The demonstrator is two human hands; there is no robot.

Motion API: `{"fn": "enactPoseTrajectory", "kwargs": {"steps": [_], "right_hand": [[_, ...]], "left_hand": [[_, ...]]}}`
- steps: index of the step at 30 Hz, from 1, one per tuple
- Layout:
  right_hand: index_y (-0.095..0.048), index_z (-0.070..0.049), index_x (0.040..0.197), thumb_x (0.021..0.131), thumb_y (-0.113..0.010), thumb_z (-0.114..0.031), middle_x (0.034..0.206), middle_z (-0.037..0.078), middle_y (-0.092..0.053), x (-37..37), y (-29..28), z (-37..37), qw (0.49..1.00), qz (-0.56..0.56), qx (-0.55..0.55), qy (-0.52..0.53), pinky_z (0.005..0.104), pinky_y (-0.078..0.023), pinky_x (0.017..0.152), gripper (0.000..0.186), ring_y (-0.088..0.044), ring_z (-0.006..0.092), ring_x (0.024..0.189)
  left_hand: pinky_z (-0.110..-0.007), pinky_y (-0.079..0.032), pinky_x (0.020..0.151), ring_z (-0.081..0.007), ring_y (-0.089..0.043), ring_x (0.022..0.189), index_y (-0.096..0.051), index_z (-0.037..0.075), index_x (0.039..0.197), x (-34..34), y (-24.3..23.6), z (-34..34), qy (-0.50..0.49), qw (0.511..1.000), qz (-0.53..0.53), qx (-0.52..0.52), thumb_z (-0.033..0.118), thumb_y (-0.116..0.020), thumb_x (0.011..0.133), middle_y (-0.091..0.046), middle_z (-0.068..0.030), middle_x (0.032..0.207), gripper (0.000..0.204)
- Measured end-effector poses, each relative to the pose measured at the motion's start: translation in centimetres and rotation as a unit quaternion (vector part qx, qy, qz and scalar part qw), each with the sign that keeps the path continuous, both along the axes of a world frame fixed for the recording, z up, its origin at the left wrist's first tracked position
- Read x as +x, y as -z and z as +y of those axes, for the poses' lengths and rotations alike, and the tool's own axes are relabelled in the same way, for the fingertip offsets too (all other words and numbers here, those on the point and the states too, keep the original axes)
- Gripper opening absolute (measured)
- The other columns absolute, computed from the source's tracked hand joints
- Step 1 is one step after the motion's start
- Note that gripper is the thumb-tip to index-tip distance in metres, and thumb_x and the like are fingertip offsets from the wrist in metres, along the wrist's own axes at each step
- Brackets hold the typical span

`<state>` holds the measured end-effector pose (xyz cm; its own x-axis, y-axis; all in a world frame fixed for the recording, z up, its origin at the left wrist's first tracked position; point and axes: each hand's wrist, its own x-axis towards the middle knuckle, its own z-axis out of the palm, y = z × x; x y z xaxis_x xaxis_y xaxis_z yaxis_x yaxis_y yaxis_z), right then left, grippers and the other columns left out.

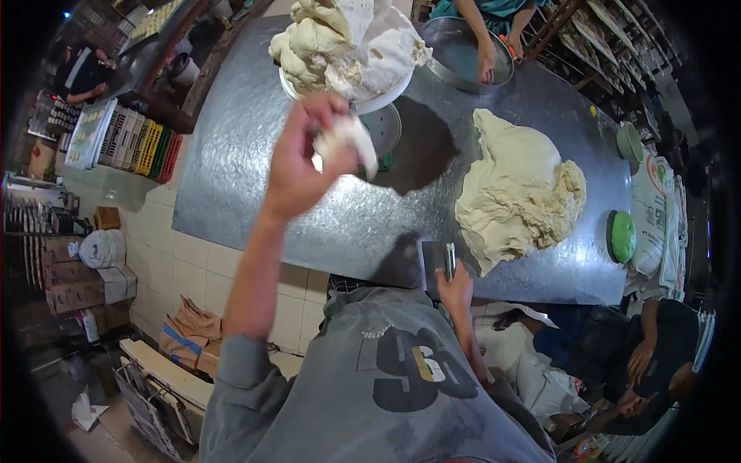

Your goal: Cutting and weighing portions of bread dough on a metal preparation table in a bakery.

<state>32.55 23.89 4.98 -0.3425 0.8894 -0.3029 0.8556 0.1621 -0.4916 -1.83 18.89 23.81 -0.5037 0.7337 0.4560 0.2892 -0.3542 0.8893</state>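
Observation:
My left hand [303, 166] is raised above the steel table, holding a pale piece of dough [349, 143], slightly blurred. It partly hides a round metal scale pan [383, 125] on a green base, beside a white bowl [390, 96] heaped with dough [332, 50]. My right hand [455, 285] grips a metal scraper [431, 262] at the near table edge. A large slumped mound of dough [517, 193] lies on the table just beyond it to the right.
The steel table [224, 177] has a round pan [455, 58] at its far side, with a co-worker's hands [486, 62] there. A green lump [621, 235] sits on the right. Stacked crates [147, 139] stand left; another person [648, 355] is at lower right, a third [81, 73] upper left.

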Motion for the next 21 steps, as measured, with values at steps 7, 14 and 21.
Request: {"fn": "enactPoseTrajectory", "kwargs": {"steps": [7, 14, 21], "right_hand": [[-0.056, -0.002, 0.099, 0.081, -0.07, -0.025, 0.08, 0.024, -0.062, 0.9, 0.5, 1.4, 0.997, 0.075, -0.019, 0.027, 0.0494, -0.047, 0.068, 0.032, -0.06, 0.0461, 0.08], [-0.059, -0.003, 0.115, 0.08, -0.072, -0.024, 0.09, 0.022, -0.066, 2.1, 0.1, 2.0, 0.993, 0.09, 0.018, 0.069, 0.0435, -0.049, 0.075, 0.043, -0.063, 0.0398, 0.084], [-0.056, -0.001, 0.1, 0.084, -0.069, -0.028, 0.08, 0.022, -0.063, 3.0, 2.1, 0.8, 0.985, 0.157, 0.006, 0.073, 0.047, -0.046, 0.068, 0.034, -0.061, 0.044, 0.079]], "left_hand": [[-0.032, -0.051, 0.064, -0.0198, -0.062, 0.075, -0.058, 0.004, 0.103, -10.9, -11.4, 10.0, -0.184, 0.922, 0.336, 0.058, 0.016, -0.069, 0.086, -0.063, -0.0086, 0.091, 0.023], [-0.032, -0.052, 0.077, -0.0154, -0.064, 0.087, -0.059, 0.0, 0.116, -20.6, -11.5, 15.9, -0.169, 0.835, 0.511, -0.115, 0.026, -0.06, 0.094, -0.07, -0.008, 0.095, 0.034], [-0.027, -0.048, 0.065, -0.0165, -0.06, 0.073, -0.052, 0.004, 0.105, -17.2, -10.3, 13.2, -0.057, 0.99, 0.078, -0.103, 0.015, -0.064, 0.088, -0.059, -0.0061, 0.084, 0.024]]}}
